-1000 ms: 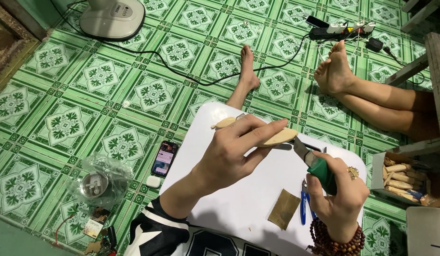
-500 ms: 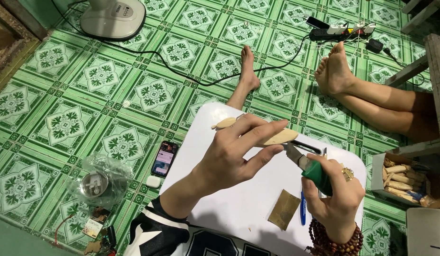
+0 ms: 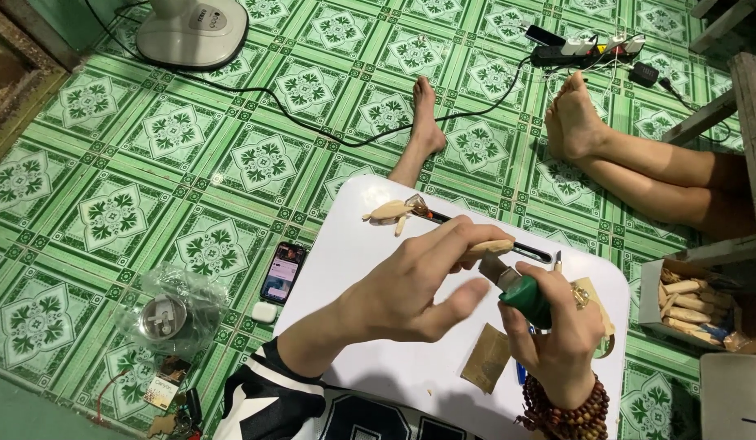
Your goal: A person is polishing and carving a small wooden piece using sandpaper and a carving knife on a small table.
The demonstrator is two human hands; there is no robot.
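Floor: green patterned tiles (image 3: 109, 220) are filling the frame; a white fan base (image 3: 191, 31) is sitting at upper left, a black cable (image 3: 313, 130) is running from it toward a power strip (image 3: 586, 50) at upper right.
Surface: you are working over a white lap table (image 3: 370, 269) at lower centre; your bare legs are stretching out past it toward the top of the frame.
Left hand: your left hand (image 3: 410, 285) is reaching in from lower left and pinching a pale wooden piece (image 3: 494, 246) between thumb and fingers, just right of frame centre.
Right hand: your right hand (image 3: 561, 338) is closing around a green-handled knife (image 3: 520, 295) at lower right; beads are circling that wrist.
Piece axis: the wooden piece is lying roughly left-to-right, its free end poking toward the right of the frame.
Key relation: the blade is sitting just below and to the right of the piece, close to touching; I cannot tell whether it is in contact.
Nearer hand: the left is already holding the piece; the right is meeting it from the lower right.
On table: another pale carved piece (image 3: 390, 213) is lying at the table's upper edge; a brown sandpaper scrap (image 3: 485, 368) is resting below your hands.
Off table: a phone (image 3: 283, 271) is lying left of the table, a box of wooden blanks (image 3: 687, 301) at right.
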